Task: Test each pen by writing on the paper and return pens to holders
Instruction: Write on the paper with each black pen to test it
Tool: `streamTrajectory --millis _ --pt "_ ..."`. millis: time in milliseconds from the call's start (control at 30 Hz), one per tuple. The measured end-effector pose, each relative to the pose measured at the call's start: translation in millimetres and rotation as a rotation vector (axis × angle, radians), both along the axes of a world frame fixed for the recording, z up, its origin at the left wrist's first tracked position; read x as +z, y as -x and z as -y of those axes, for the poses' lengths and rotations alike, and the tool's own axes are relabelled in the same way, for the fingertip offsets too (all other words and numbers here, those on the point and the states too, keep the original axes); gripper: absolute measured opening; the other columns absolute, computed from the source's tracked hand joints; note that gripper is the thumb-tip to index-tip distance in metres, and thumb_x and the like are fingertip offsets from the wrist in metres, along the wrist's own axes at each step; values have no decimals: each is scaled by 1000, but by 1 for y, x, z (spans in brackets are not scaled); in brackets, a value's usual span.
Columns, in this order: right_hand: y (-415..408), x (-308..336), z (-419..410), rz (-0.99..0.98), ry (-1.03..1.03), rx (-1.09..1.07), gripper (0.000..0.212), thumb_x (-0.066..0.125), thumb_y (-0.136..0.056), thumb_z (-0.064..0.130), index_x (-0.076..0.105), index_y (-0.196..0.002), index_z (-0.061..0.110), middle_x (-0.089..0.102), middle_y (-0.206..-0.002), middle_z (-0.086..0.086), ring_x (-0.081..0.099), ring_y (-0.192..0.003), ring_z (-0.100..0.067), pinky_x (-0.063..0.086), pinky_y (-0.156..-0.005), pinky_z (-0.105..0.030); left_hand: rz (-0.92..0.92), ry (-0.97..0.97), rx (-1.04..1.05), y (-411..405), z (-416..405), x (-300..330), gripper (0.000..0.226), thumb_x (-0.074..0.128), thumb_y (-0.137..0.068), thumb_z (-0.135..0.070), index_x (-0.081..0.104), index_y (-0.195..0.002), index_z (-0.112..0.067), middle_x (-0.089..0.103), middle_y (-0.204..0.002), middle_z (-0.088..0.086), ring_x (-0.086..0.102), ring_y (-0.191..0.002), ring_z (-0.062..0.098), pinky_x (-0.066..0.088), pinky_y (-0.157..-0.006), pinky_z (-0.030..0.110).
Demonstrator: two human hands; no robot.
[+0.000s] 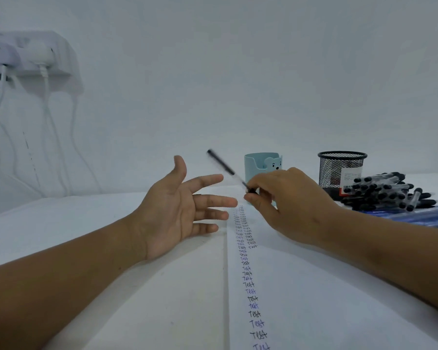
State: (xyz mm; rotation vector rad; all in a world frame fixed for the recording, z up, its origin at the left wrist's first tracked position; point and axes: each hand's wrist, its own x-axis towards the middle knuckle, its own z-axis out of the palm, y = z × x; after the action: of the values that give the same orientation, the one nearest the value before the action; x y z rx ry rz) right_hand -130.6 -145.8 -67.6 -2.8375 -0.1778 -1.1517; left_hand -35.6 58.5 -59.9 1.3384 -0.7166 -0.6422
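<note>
Pen mid-swing over the test sheet

Paper nearest w/ "Test" rows; left hand splayed, holding nothing, right hand pinching the blurry pen by its tip end. Imo settle grip before writing; blue holder n mesh holder behind.

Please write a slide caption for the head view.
Right hand pinches a pen above the paper; left hand open.

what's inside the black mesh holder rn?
Through the mesh of the black mesh holder only a white label with red and black print shows. No pens rise above its rim. The pen pile covers its lower right, so the bottom is hidden.
</note>
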Motion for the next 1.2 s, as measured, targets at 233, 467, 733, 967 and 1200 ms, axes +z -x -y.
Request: streamTrajectory --millis 233,467,733,967,1200 --pt "7 -2 -7 -233 -939 297 26 74 -84 13 55 -66 15 58 -59 -7 42 -49 -18 32 -45 -23 848 -489 94 5 -2 -16 15 69 -91 -42 75 -105 -39 66 -114 -27 61 -109 1 47 -103 25" --pt "14 1 -17 -495 -1131 399 28 63 -91 14 55 -64 11 55 -57 -13 36 -47 -20 23 -40 -20 943 -564 24 0 -1 -17 23 75 -83 -49 72 -106 -46 62 -126 -26 49 -125 -5 40 -112 30" --pt "11 -5 -20 -435 -909 306 44 65 -83 -1 38 -52 13 43 -46 -8 37 -38 -13 30 -40 -17 969 -569 10 -4 0 -19 34 71 -75 -66 69 -106 -52 61 -127 -21 50 -125 -2 42 -110 34" --pt "11 -6 -21 -477 -814 320 35 68 -82 9 42 -59 7 46 -49 -8 40 -40 -10 35 -42 -16 963 -557 10 -6 0 -20 22 75 -84 -52 70 -105 -51 62 -126 -21 51 -124 0 42 -110 37" --pt "12 -6 -22 -481 -755 328 39 67 -83 11 38 -56 10 42 -53 -11 41 -41 -9 34 -44 -16 960 -564 13 -7 0 -21 36 73 -75 -65 69 -108 -52 61 -128 -20 51 -125 -2 42 -110 36"
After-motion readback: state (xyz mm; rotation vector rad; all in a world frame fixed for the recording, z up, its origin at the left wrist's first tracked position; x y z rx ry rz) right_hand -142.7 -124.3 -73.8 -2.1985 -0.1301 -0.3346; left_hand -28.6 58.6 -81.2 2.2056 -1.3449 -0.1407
